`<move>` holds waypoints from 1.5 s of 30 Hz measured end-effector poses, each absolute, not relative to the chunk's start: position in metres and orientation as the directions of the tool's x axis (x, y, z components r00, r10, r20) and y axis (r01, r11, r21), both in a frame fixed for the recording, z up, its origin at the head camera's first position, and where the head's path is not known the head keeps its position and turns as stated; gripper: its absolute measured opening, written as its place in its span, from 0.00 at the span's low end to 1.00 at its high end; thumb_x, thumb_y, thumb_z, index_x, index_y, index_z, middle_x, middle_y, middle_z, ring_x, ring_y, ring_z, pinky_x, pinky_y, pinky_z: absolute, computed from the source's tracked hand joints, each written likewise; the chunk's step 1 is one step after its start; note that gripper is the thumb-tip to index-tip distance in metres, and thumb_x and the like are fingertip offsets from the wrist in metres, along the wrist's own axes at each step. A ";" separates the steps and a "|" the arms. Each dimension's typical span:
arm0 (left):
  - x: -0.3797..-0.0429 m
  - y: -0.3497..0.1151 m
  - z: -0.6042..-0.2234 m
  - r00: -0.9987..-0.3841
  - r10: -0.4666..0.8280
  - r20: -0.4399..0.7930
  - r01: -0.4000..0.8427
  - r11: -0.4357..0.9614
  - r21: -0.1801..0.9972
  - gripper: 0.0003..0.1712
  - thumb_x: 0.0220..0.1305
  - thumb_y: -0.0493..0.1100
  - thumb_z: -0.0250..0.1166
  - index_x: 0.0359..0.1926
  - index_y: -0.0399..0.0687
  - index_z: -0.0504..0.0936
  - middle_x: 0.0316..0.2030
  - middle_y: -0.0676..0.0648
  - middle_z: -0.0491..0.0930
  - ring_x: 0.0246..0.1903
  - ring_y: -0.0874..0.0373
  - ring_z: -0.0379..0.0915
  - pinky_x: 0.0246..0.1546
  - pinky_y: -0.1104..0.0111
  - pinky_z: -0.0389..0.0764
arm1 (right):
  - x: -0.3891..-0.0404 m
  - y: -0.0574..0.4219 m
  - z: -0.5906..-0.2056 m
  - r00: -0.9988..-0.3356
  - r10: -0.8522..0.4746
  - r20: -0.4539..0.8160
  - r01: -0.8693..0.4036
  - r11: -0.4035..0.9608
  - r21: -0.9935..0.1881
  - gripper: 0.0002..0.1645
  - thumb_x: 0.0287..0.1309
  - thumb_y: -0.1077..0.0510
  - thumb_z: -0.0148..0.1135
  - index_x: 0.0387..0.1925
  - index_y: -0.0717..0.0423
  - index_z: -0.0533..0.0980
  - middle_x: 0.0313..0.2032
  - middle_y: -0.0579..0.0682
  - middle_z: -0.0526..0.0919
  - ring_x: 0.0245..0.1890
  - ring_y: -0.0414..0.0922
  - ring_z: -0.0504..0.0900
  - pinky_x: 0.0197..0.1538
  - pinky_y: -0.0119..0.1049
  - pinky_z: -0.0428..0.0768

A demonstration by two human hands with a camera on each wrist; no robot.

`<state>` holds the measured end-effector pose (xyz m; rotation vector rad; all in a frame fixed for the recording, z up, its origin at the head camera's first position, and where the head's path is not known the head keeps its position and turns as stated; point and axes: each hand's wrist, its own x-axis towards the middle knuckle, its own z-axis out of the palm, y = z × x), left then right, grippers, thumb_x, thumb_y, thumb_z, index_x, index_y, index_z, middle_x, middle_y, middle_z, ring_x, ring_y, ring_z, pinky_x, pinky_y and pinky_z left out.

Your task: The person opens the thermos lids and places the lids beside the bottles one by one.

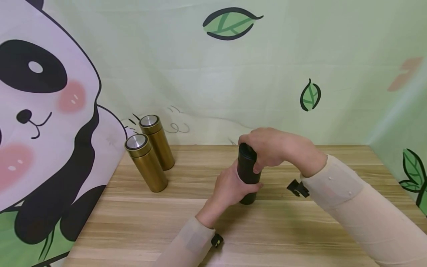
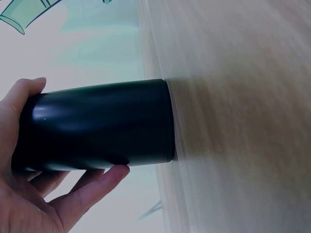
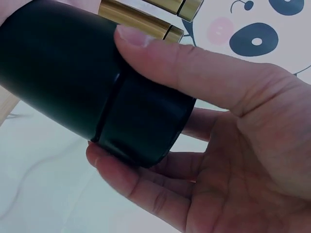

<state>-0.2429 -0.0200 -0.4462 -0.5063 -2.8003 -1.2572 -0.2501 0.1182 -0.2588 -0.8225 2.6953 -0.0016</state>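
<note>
A black thermos bottle [image 1: 247, 167] stands upright on the wooden table, right of the middle in the head view. My left hand [image 1: 230, 185] is wrapped round its body; in the left wrist view the thumb and fingers [image 2: 92, 191] hold the bottle [image 2: 107, 124] on opposite sides, its base against the tabletop. At the top, my right hand [image 1: 271, 146] grips the lid from the right and behind. Seen from the right wrist, the thumb [image 3: 165, 60] and fingertips hold either side of the black lid [image 3: 146, 119], just above the seam.
Two gold thermos bottles [image 1: 148, 165] with silver-topped lids stand close together at the back left of the table [image 1: 133, 222]. A cloth backdrop [image 1: 186, 81] with a printed panda and leaves hangs behind. Black clips [image 1: 298, 188] stick out at both sleeve cuffs.
</note>
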 end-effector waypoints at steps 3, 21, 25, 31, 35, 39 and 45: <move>-0.243 -0.020 -0.446 -0.948 0.279 0.155 0.301 0.622 0.723 0.47 0.52 0.63 0.78 0.69 0.60 0.68 0.51 0.51 0.86 0.45 0.55 0.84 0.44 0.62 0.80 | -0.249 0.119 -0.260 -0.797 -0.526 -0.298 -0.524 0.847 -0.094 0.41 0.50 0.52 0.83 0.63 0.55 0.73 0.47 0.52 0.83 0.49 0.51 0.80 0.55 0.48 0.81; -0.242 -0.019 -0.447 -0.955 0.256 0.147 0.279 0.614 0.738 0.49 0.50 0.63 0.80 0.70 0.61 0.69 0.51 0.50 0.86 0.48 0.54 0.83 0.46 0.60 0.82 | -0.248 0.120 -0.260 -0.857 -0.439 -0.271 -0.435 0.897 -0.077 0.47 0.53 0.23 0.68 0.49 0.62 0.74 0.37 0.52 0.80 0.37 0.49 0.80 0.40 0.41 0.78; -0.241 -0.019 -0.447 -0.958 0.250 0.138 0.268 0.617 0.740 0.47 0.50 0.64 0.79 0.68 0.59 0.71 0.49 0.51 0.86 0.46 0.55 0.83 0.43 0.62 0.81 | -0.249 0.119 -0.262 -0.866 -0.431 -0.254 -0.428 0.901 -0.069 0.45 0.53 0.22 0.67 0.42 0.60 0.76 0.34 0.52 0.81 0.33 0.49 0.79 0.36 0.39 0.76; -0.240 -0.019 -0.448 -0.961 0.239 0.137 0.263 0.646 0.717 0.45 0.50 0.66 0.78 0.64 0.54 0.73 0.48 0.50 0.86 0.44 0.55 0.82 0.42 0.62 0.79 | -0.249 0.116 -0.265 -0.874 -0.427 -0.233 -0.430 0.902 -0.040 0.40 0.54 0.21 0.65 0.31 0.56 0.77 0.29 0.50 0.80 0.29 0.47 0.77 0.31 0.36 0.71; -0.240 -0.019 -0.449 -0.962 0.236 0.139 0.262 0.649 0.714 0.46 0.50 0.67 0.78 0.65 0.54 0.73 0.49 0.49 0.86 0.45 0.54 0.82 0.43 0.62 0.79 | -0.249 0.114 -0.266 -0.879 -0.416 -0.234 -0.420 0.907 -0.031 0.38 0.56 0.23 0.65 0.30 0.55 0.78 0.29 0.50 0.80 0.29 0.47 0.77 0.30 0.36 0.72; -0.240 -0.019 -0.448 -0.964 0.239 0.120 0.249 0.642 0.725 0.48 0.51 0.66 0.78 0.68 0.54 0.71 0.51 0.50 0.85 0.46 0.54 0.82 0.44 0.61 0.79 | -0.250 0.113 -0.267 -0.882 -0.413 -0.225 -0.418 0.908 -0.025 0.35 0.57 0.26 0.66 0.31 0.55 0.79 0.29 0.50 0.81 0.29 0.48 0.79 0.30 0.36 0.73; -0.241 -0.019 -0.448 -0.963 0.244 0.113 0.248 0.638 0.729 0.48 0.52 0.66 0.78 0.69 0.53 0.70 0.53 0.50 0.84 0.49 0.53 0.82 0.47 0.60 0.80 | -0.251 0.112 -0.267 -0.880 -0.415 -0.232 -0.422 0.906 -0.022 0.32 0.58 0.29 0.67 0.30 0.55 0.79 0.29 0.50 0.81 0.29 0.48 0.79 0.30 0.37 0.75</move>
